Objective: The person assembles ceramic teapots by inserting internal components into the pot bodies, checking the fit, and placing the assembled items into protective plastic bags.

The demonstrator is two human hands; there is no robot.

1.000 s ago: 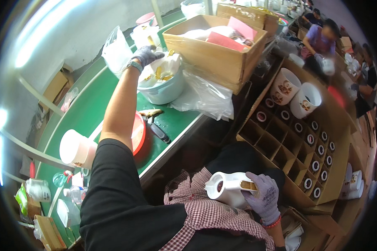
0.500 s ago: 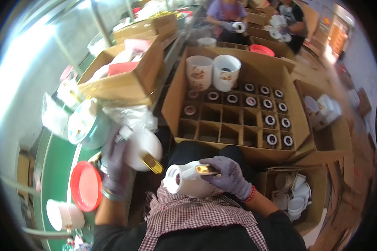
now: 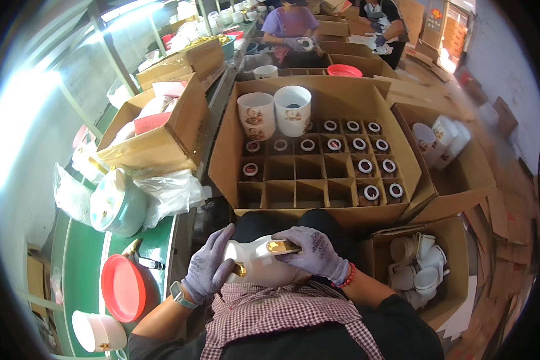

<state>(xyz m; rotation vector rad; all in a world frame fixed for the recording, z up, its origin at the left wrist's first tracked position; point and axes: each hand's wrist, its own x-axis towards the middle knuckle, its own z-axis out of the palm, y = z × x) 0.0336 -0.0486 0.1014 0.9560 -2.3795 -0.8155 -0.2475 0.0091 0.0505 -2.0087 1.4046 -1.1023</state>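
A white jug (image 3: 261,267) is held above the lap on the near side of the divided box (image 3: 342,96), which serves as landmark. Its gold handle (image 3: 280,246) is gripped by the right hand (image 3: 315,249), whose fingers are curled closely over the handle and the body. The jug's other end is clasped by the left hand (image 3: 210,264), half open around it, with the thumb bent against a gold tab (image 3: 239,270).

Half a second ago the left hand was apart from the jug and blurred, and a white piece with a gold lever was carried in it; now it is closed on the jug. The jug's mouth, visible then, is now covered.

To the left of the divided box, a blue bucket (image 3: 132,210) and a red tray (image 3: 123,288) are set on a green table (image 3: 81,258). To its near right, white pieces (image 3: 426,279) are heaped in a smaller carton (image 3: 456,240).

The left fingertips are partly hidden, and whether the gold tab sits on a separate lid cannot be told. The jug's underside is concealed, and a white tub (image 3: 96,330) left of the divided box is partly lost in glare.
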